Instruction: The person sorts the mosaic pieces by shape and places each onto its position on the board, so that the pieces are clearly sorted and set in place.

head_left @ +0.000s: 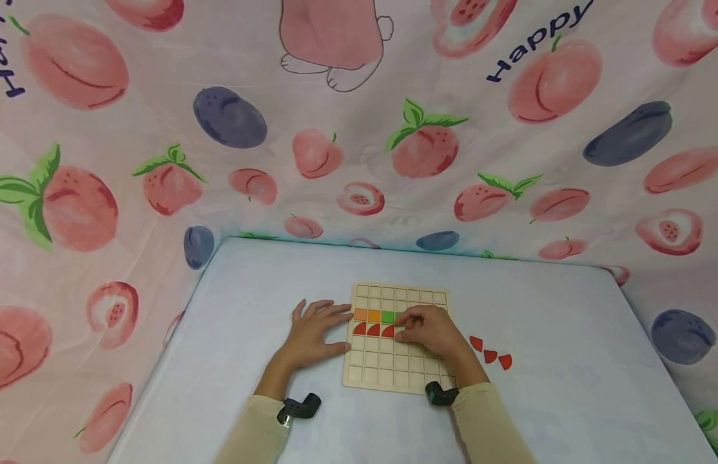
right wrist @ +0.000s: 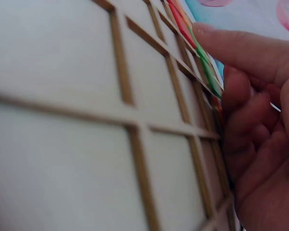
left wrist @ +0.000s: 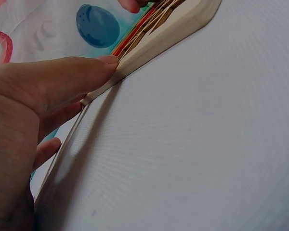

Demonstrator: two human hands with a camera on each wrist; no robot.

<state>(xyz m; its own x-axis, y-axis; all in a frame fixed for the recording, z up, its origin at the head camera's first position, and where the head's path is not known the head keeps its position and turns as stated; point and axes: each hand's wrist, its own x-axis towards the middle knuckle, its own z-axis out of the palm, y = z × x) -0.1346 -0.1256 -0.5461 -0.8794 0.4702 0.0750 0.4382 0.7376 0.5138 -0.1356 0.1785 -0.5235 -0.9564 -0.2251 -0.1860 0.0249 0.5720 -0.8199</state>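
A wooden grid board (head_left: 370, 375) lies on the white table. One of its rows holds orange squares (head_left: 374, 316) and a green square (head_left: 388, 317), with more green partly under the right hand's fingers. In the row just below sit three red quarter-circle pieces (head_left: 373, 330). My left hand (head_left: 316, 335) rests at the board's left edge, fingers spread and fairly straight, its thumb (left wrist: 98, 67) touching the rim. Over the board's middle, my right hand (head_left: 431, 330) has thumb and bent index finger close beside the coloured pieces. Whether it pinches a piece I cannot tell.
Three loose red quarter-circle pieces (head_left: 490, 356) lie on the table right of the board, near the right forearm. A fruit-printed cloth (head_left: 359, 129) stands behind the table and at its sides. Both wrists wear dark camera mounts.
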